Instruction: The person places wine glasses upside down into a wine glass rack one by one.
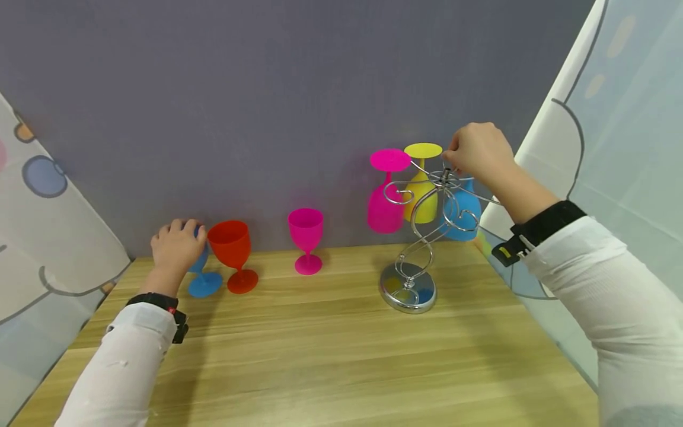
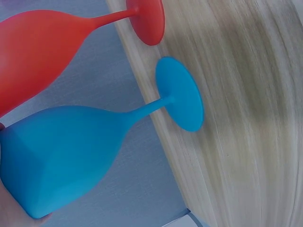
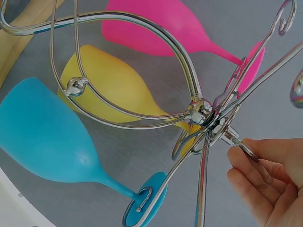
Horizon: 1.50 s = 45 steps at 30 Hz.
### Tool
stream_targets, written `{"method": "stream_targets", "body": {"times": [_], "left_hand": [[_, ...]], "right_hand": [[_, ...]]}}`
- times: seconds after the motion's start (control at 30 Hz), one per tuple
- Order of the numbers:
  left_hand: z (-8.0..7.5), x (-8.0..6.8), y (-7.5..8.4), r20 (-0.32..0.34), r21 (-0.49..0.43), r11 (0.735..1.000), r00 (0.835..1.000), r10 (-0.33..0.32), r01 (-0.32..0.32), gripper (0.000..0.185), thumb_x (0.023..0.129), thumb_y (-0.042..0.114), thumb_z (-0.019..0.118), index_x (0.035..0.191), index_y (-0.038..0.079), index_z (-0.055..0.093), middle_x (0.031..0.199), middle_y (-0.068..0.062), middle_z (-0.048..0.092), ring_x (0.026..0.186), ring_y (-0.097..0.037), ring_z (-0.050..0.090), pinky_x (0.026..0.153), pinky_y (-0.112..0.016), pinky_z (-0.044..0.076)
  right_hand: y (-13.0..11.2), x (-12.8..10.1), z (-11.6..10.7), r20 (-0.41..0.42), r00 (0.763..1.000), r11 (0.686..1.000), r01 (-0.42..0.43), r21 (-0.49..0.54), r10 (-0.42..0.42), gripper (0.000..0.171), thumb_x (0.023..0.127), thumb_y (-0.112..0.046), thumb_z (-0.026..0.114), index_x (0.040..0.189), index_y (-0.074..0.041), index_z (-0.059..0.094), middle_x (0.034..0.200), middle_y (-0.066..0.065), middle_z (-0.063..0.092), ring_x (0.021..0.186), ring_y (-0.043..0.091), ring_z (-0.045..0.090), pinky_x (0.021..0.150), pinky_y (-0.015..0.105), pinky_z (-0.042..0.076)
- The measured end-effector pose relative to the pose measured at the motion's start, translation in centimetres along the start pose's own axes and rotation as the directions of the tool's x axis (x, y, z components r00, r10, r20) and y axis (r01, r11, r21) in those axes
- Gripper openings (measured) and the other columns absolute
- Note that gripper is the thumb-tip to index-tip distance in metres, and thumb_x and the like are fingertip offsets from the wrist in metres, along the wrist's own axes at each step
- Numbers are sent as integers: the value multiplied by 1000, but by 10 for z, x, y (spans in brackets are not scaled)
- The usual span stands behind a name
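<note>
My left hand point(image 1: 178, 246) holds a blue plastic goblet point(image 2: 71, 151) by the rim of its bowl from above. That goblet stands upright, its foot at the table's back edge. On the right, a chrome goblet rack point(image 1: 408, 299) rises from a round base. My right hand point(image 1: 480, 151) pinches the small metal ring point(image 3: 248, 150) at the rack's top between thumb and fingers. Upside down from the rack's wire arms hang a pink goblet point(image 1: 385, 210), a yellow goblet point(image 3: 106, 85) and a second blue goblet point(image 3: 52, 137).
Close beside the left hand's goblet stands a red goblet point(image 1: 230, 243). Another pink goblet point(image 1: 306, 228) is upright near the middle of the wooden table point(image 1: 320, 350). A grey wall panel point(image 1: 240, 107) rises behind, with patterned curtains point(image 1: 629, 148) at both sides.
</note>
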<state>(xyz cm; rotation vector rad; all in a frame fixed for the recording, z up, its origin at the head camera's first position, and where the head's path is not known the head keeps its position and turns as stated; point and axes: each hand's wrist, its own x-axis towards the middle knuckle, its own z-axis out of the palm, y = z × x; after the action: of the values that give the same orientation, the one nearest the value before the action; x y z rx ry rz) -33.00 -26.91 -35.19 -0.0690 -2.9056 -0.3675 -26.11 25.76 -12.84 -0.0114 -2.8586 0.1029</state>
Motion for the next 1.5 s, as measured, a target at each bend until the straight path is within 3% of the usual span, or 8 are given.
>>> {"method": "stream_targets", "body": {"times": [0.5,0.83,0.97,1.07,1.2,1.5], "left_hand": [[-3,2,0,16,4,1000,1000,-5,5,54,105,41,21,139,3,38,140,-34,29,123,-61,25,99,-74,23],[-3,-4,-6,30,8,999,999,-38,37,59,104,45,19,140,2,37,142,-34,28,124,-60,24,99,-74,23],[-2,-2,-6,23,10,999,999,-32,32,57,104,43,21,140,2,38,142,-34,29,124,-60,25,100,-73,23],[-3,0,-5,16,11,999,999,-31,30,54,104,41,23,139,2,39,142,-34,29,125,-60,25,100,-73,23],[-4,0,-3,8,4,1000,1000,-26,26,54,104,41,23,138,2,40,142,-34,30,125,-59,25,101,-72,23],[-3,2,-1,12,5,1000,999,-30,30,59,104,45,20,138,1,40,142,-34,31,125,-60,25,100,-72,23]], "right_hand": [[-4,1,-1,33,999,999,-38,22,37,29,96,-26,56,95,0,71,72,12,71,81,32,62,64,41,48],[-9,9,1,71,996,998,-50,36,48,28,95,-27,57,98,-2,70,74,10,70,82,31,60,57,37,47],[-7,8,-1,87,995,998,-58,32,55,31,96,-29,55,107,-3,69,82,12,70,83,31,60,57,39,47],[-5,7,-2,101,993,997,-69,21,66,36,96,-33,54,115,-4,66,101,17,68,88,34,59,58,41,49],[-1,3,-3,102,992,997,-75,8,74,48,97,-43,50,126,-6,58,126,25,57,102,41,55,66,46,50],[12,-13,-16,50,998,993,-52,105,47,71,97,-57,40,145,-5,39,142,26,46,127,49,40,99,63,37]]}}
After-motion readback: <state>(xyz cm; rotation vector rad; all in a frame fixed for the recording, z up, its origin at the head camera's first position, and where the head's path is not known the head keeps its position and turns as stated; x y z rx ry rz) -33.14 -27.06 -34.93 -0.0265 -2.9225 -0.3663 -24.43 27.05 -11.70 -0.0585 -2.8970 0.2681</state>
